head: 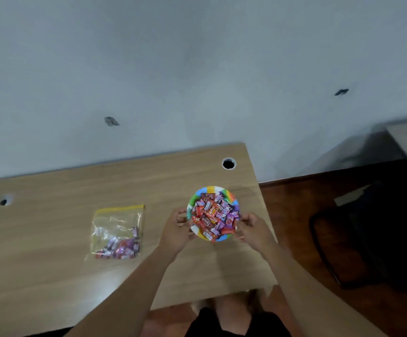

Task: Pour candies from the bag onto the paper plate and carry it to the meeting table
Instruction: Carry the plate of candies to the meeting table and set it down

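Observation:
A paper plate with a rainbow-coloured rim (224, 192) sits near the right end of the wooden desk, heaped with wrapped candies (213, 215) in red, brown and purple. My left hand (176, 229) grips the plate's left edge and my right hand (253, 227) grips its right edge. Whether the plate rests on the desk or is slightly lifted is unclear. A clear zip bag with a yellow seal (117, 231) lies flat to the left, with some candies still in its lower part.
The wooden desk (75, 276) stands against a pale wall and has cable holes at the back right (228, 163) and far left (4, 201). Dark wooden floor and a black chair (368, 239) lie to the right. My legs show below the desk's front edge.

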{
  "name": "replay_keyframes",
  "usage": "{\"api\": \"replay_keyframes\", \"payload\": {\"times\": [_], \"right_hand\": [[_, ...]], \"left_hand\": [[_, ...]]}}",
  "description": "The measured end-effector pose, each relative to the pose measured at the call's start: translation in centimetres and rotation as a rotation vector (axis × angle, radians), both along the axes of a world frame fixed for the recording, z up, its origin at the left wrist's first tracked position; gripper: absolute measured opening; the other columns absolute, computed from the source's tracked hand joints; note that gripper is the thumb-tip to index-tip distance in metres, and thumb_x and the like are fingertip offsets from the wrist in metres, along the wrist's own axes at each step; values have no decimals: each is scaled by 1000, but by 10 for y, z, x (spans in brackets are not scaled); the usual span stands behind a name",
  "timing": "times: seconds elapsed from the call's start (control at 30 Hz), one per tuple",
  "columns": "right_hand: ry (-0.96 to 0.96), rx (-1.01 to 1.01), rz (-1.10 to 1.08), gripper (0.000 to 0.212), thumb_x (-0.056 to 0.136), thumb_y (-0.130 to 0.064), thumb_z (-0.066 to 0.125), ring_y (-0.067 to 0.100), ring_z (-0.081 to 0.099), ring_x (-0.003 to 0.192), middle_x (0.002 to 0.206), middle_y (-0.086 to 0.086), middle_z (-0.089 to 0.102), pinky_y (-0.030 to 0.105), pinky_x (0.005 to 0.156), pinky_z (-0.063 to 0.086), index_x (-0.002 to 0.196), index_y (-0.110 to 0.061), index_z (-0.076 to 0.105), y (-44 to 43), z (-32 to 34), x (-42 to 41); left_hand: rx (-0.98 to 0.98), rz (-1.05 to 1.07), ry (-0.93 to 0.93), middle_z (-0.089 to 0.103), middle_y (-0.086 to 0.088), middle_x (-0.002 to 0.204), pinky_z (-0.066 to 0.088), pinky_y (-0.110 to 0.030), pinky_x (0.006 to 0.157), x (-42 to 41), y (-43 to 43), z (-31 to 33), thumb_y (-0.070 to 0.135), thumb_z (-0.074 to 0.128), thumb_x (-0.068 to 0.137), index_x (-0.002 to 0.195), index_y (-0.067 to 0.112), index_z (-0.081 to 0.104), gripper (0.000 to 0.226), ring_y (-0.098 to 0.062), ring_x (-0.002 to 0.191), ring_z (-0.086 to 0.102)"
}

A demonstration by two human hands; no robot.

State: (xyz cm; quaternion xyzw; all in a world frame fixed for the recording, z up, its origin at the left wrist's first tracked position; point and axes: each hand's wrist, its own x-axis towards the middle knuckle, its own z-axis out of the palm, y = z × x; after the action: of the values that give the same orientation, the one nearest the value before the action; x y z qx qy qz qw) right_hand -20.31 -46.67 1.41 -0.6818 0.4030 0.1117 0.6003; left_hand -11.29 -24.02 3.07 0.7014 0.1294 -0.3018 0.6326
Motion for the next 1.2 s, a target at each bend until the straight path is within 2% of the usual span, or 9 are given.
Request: {"api": "replay_keyframes", "payload": {"times": [0.1,0.17,0.27,0.5,0.63,0.77,0.87,1.03,1.2], "right_hand": [[-29,13,-75,26,103,-15,68,28,75,77,110,24,77,37,69,59,117,6,61,-3,13,-24],[-43,21,-102,26,103,-15,67,24,74,73,103,18,77,38,70,57,118,5,60,-7,22,-41],[-52,10,-128,21,103,-19,67,19,76,71,104,13,78,39,72,58,116,-2,62,-18,36,-71],[-85,-59,-225,20,103,-15,65,25,74,73,89,15,77,41,72,57,114,2,63,-49,58,-160],[-91,-129,-263,12,102,-18,67,36,81,82,92,20,82,51,79,66,105,-6,67,-67,72,-228],[-87,-145,-321,13,103,-23,66,31,83,85,91,15,83,45,79,67,107,-11,68,-86,81,-303],[-76,-166,-369,13,104,-28,65,24,84,84,88,7,84,38,75,68,107,-16,69,-101,83,-360],[-47,-212,-472,12,105,-32,64,16,83,78,87,2,83,31,69,67,106,-20,68,-121,88,-457],[-45,-214,-606,12,104,-31,64,18,83,79,87,4,83,38,76,70,104,-20,68,-140,96,-544]], "left_hand": [[-6,-81,-19,64,-11,113,65,-27,63,-6,-9,12,0,63,103,126,11,61,25,-22,90,72],[-11,-124,-26,65,-14,116,66,-33,69,-13,-18,18,1,63,103,121,16,63,23,-24,93,72],[-4,-176,-25,67,-22,125,65,-39,75,-29,-34,27,3,62,104,126,13,62,24,-26,96,72],[-37,-298,-41,73,-23,124,64,-39,74,-97,-80,48,6,62,105,118,16,62,16,-27,93,73],[-45,-360,-38,75,-22,121,65,-41,77,-154,-107,55,7,65,103,116,14,63,15,-27,93,75],[-41,-423,-29,74,-18,124,67,-41,79,-215,-137,61,8,66,103,118,15,63,17,-33,106,77],[-31,-487,-30,74,-17,126,68,-42,80,-260,-164,63,9,67,102,120,16,65,19,-31,105,79],[-21,-614,-56,63,-13,135,69,-38,80,-337,-208,67,11,69,102,130,19,64,30,-31,116,75],[-29,-758,-49,67,-11,132,69,-40,85,-406,-257,74,14,71,101,125,25,67,27,-28,116,76]]}}
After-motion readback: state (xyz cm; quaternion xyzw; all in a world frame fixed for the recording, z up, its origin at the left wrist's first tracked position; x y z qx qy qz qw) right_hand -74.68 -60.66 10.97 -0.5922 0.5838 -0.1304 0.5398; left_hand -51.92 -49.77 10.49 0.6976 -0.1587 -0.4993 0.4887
